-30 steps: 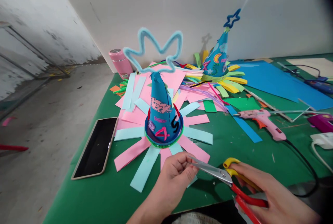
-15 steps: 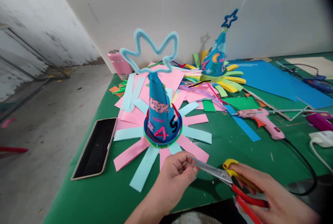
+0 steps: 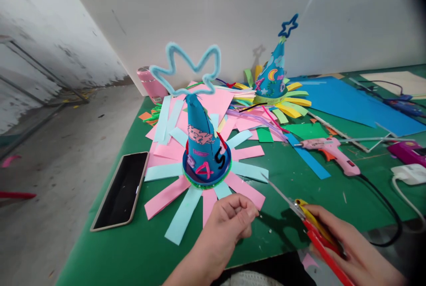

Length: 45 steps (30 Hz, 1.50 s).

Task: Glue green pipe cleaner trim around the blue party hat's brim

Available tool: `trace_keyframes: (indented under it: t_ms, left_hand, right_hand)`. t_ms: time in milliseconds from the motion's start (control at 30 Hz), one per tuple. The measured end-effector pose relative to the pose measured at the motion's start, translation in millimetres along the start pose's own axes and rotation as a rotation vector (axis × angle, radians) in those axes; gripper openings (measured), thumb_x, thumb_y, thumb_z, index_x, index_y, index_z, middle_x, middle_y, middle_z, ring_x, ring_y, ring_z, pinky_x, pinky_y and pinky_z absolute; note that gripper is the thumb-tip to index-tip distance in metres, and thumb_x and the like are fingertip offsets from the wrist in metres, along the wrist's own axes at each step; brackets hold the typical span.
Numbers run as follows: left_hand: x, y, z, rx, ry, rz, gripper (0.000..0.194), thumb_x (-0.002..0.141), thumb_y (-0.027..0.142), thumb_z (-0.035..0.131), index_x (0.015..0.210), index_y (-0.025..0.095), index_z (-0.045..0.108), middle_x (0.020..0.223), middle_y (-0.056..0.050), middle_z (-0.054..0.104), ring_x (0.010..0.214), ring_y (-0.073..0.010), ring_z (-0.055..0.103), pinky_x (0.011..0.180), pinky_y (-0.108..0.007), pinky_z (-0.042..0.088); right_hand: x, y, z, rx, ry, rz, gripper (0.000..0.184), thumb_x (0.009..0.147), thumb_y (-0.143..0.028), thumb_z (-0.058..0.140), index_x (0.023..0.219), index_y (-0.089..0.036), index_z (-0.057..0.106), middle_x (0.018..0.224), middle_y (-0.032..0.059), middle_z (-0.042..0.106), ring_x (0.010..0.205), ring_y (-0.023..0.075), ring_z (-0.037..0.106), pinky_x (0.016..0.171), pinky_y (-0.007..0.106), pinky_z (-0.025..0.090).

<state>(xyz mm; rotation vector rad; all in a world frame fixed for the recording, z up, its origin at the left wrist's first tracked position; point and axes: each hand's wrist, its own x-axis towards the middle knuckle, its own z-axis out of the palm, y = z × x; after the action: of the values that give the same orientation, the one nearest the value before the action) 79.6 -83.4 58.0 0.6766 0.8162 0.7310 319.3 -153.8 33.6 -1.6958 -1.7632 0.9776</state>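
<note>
My left hand (image 3: 229, 221) is closed in a pinch just in front of the paper hat's strips. Whatever sits between its thumb and fingertips is too small to make out. In my right hand (image 3: 353, 244) is a pair of scissors (image 3: 314, 232) with red and yellow handles. The blades look closed, pointing up and left, apart from my left hand. A blue cone hat (image 3: 203, 119) stands upright beyond my hands, topped by a light-blue pipe-cleaner star (image 3: 191, 62). Pink and pale-blue paper strips (image 3: 179, 226) fan out around its brim.
A phone (image 3: 121, 190) lies at the table's left edge. A pink glue gun (image 3: 333, 150) and its cord lie at right, near a white plug (image 3: 411, 174). Behind are a second decorated hat (image 3: 271, 75), a pink bottle (image 3: 151, 84) and blue sheets (image 3: 342, 99).
The scissors have drawn away from my left hand, to the right, and their handles have come together. My left hand stays pinched, having moved slightly right.
</note>
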Motion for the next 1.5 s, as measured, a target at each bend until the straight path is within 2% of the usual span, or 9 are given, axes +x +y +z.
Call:
trace_keyframes:
  t_ms: [167,400,567,700,800,967,1133,1267,1500]
  left_hand:
    - [6.7,-8.3,0.3,-0.258,-0.039,-0.05,0.015,0.073,0.024,0.062,0.066,0.015,0.053,0.042,0.011,0.025,0.039,-0.0035,0.016,0.046,-0.024,0.011]
    - [4.1,-6.8,1.0,-0.397,0.02,-0.126,0.011,0.064,0.018,0.055,0.059,0.017,0.045,0.042,0.009,0.024,0.039,-0.0044,0.019,0.045,-0.023,0.012]
    - [-0.4,-9.7,2.6,-0.403,0.049,-0.105,0.01,0.068,0.018,0.055,0.062,0.016,0.048,0.043,0.009,0.026,0.04,-0.0043,0.019,0.045,-0.022,0.013]
    - [-2.1,-16.7,9.0,-0.337,0.081,-0.001,0.012,0.075,0.021,0.06,0.068,0.014,0.055,0.045,0.01,0.026,0.042,-0.0037,0.019,0.045,-0.02,0.015]
    - [-5.2,-20.2,16.6,-0.227,0.149,0.098,0.013,0.073,0.025,0.066,0.071,0.013,0.06,0.049,0.007,0.04,0.045,-0.0034,0.029,0.047,-0.019,0.022]
    - [-12.6,-20.2,20.3,-0.153,0.27,0.168,0.016,0.066,0.028,0.073,0.071,0.014,0.066,0.069,-0.002,0.062,0.067,-0.0116,0.053,0.065,-0.023,0.039]
    - [-16.4,-22.3,14.5,-0.349,0.287,0.096,0.021,0.059,0.028,0.077,0.067,0.013,0.065,0.057,0.0,0.059,0.052,-0.0072,0.049,0.055,-0.02,0.037]
    - [-19.9,-24.1,9.7,-0.457,0.237,0.1,0.015,0.067,0.023,0.071,0.068,0.013,0.061,0.041,0.01,0.033,0.04,-0.0024,0.026,0.046,-0.018,0.024]
    - [-26.3,-25.6,4.0,-0.549,0.197,0.082,0.011,0.078,0.021,0.056,0.069,0.014,0.055,0.044,0.009,0.025,0.042,-0.0045,0.02,0.045,-0.02,0.019]
  right_hand:
    - [7.0,-11.7,7.0,0.082,-0.029,0.072,0.034,0.079,-0.036,0.055,0.109,-0.023,0.046,0.078,0.0005,0.062,0.069,0.0151,0.063,0.062,0.022,0.053]
    - [33.6,14.1,-10.2,-0.426,0.295,0.187,0.044,0.078,-0.045,0.049,0.114,-0.02,0.048,0.113,0.0119,0.06,0.097,0.0279,0.06,0.079,0.04,0.051]
    - [40.0,20.2,-26.8,-0.636,0.393,0.109,0.051,0.079,-0.053,0.043,0.113,-0.015,0.049,0.115,0.0185,0.053,0.1,0.0352,0.055,0.08,0.049,0.046]
    - [33.9,-18.2,-5.7,-0.394,0.415,-0.042,0.03,0.08,-0.046,0.049,0.096,-0.021,0.055,0.1,0.0081,0.058,0.094,0.0244,0.056,0.082,0.038,0.045]
    - [32.3,-55.7,27.0,0.064,0.008,-0.057,0.023,0.085,-0.041,0.045,0.091,-0.021,0.053,0.081,0.0022,0.059,0.074,0.0153,0.057,0.065,0.025,0.048]
    - [37.9,-86.1,64.5,0.471,-0.098,-0.08,0.03,0.086,-0.043,0.043,0.074,-0.018,0.053,0.07,-0.0013,0.052,0.066,0.0117,0.049,0.061,0.021,0.043]
    - [39.6,-87.9,74.3,0.604,-0.064,-0.04,0.034,0.085,-0.042,0.044,0.06,-0.018,0.044,0.057,-0.0047,0.038,0.053,0.0081,0.034,0.048,0.018,0.032]
    - [33.1,-80.0,72.5,0.609,-0.004,-0.009,0.035,0.085,-0.039,0.045,0.058,-0.018,0.041,0.055,-0.0047,0.034,0.053,0.0085,0.03,0.048,0.02,0.028]
    - [8.0,-35.2,30.6,0.426,0.201,0.054,0.032,0.08,-0.04,0.052,0.056,-0.019,0.043,0.057,-0.0029,0.037,0.054,0.0104,0.036,0.048,0.021,0.033]
